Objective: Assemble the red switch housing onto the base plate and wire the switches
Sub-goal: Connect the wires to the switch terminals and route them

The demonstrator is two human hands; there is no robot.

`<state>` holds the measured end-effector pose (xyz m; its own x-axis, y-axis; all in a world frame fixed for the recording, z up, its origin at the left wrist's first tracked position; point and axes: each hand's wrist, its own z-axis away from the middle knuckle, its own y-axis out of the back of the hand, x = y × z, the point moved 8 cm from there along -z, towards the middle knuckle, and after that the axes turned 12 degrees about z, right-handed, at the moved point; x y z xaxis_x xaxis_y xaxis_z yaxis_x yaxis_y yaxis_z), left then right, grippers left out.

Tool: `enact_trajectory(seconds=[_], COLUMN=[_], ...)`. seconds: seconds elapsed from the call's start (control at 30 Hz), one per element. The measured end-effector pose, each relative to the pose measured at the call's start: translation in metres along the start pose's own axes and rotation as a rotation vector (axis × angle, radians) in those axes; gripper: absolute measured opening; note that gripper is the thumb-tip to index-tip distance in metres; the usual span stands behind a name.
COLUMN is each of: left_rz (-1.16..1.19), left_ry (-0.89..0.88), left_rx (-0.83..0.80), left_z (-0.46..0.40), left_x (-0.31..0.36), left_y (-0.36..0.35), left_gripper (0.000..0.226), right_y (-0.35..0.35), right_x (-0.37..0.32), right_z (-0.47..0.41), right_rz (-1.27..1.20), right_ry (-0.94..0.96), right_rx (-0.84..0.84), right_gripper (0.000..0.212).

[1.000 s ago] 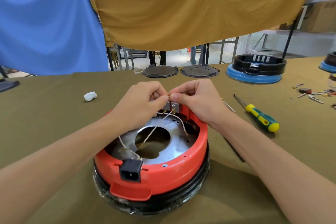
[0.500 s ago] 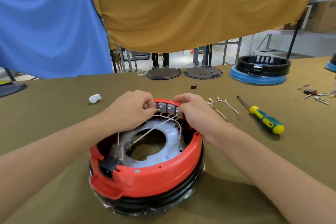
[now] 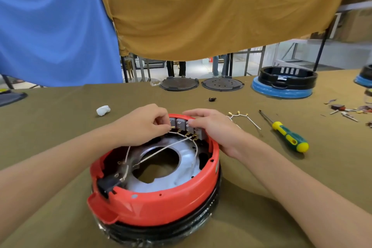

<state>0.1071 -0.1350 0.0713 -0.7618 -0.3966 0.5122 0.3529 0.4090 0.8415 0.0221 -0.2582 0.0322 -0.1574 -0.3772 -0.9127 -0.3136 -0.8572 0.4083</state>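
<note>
The red switch housing (image 3: pixel 161 205) sits on a black ring in front of me, with the shiny base plate (image 3: pixel 187 159) and its round hole inside. A row of grey switches (image 3: pixel 181 123) lines the housing's far wall. White wires (image 3: pixel 161 148) run from them across the plate to a black socket (image 3: pixel 108 183) at the near left. My left hand (image 3: pixel 141 125) pinches a brass wire terminal at the leftmost switch. My right hand (image 3: pixel 213 127) grips the far rim, thumb against the switches on the right.
A green and yellow screwdriver (image 3: pixel 287 137) and a loose wire harness (image 3: pixel 241 117) lie right of the housing. A white wad (image 3: pixel 103 110) lies to the left. Two dark discs (image 3: pixel 222 84), a black-and-blue housing (image 3: pixel 285 84) and small parts (image 3: pixel 346 109) sit farther back.
The housing has turned so the socket sits further left. Both hands stay at the switch row, the left one now pinching a terminal at the leftmost switch.
</note>
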Motion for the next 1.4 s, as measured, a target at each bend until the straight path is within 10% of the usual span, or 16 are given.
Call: enact_trajectory(seconds=[0.2, 1.4], left_rz=[0.032, 0.04], left_ry=[-0.036, -0.088], left_rx=[-0.075, 0.062], left_z=[-0.007, -0.012], left_x=[0.003, 0.017], left_y=[0.001, -0.022], left_gripper=[0.014, 0.015], right_y=[0.003, -0.001], right_x=[0.01, 0.012], right_z=[0.0, -0.01], right_rz=[0.037, -0.105], right_ry=[-0.058, 0.008], right_rx=[0.188, 0.049], right_gripper=[0.018, 0.033])
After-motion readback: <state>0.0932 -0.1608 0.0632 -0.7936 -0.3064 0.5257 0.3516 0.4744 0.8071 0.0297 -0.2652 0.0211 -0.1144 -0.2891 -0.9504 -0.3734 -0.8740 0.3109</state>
